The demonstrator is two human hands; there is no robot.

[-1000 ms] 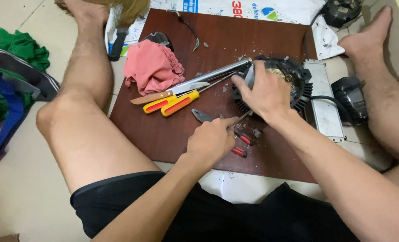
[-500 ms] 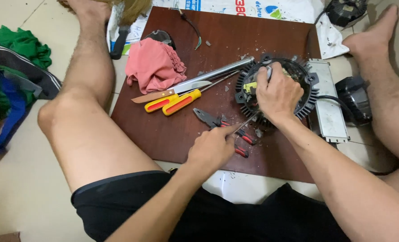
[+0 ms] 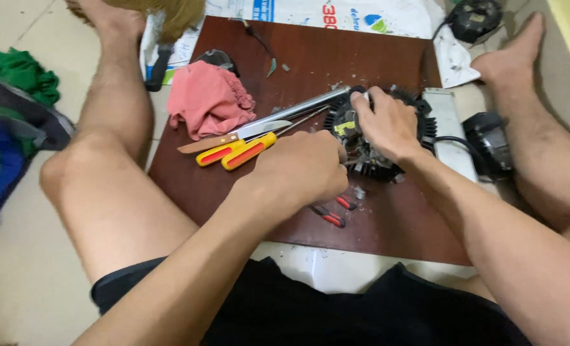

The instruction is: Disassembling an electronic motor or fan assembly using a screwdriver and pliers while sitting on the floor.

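Black finned round housing (image 3: 387,150) gripped by right hand (image 3: 387,125); left hand (image 3: 304,168) fisted beside it, contents hidden.

Both hands (image 3: 310,170) on finned black housing (image 3: 387,138)

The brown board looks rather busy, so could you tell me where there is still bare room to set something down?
The brown board is bare along its far middle, beyond the black finned part, and at its near left corner, below the yellow-handled screwdrivers. Around both hands and the red-handled tools it is crowded.
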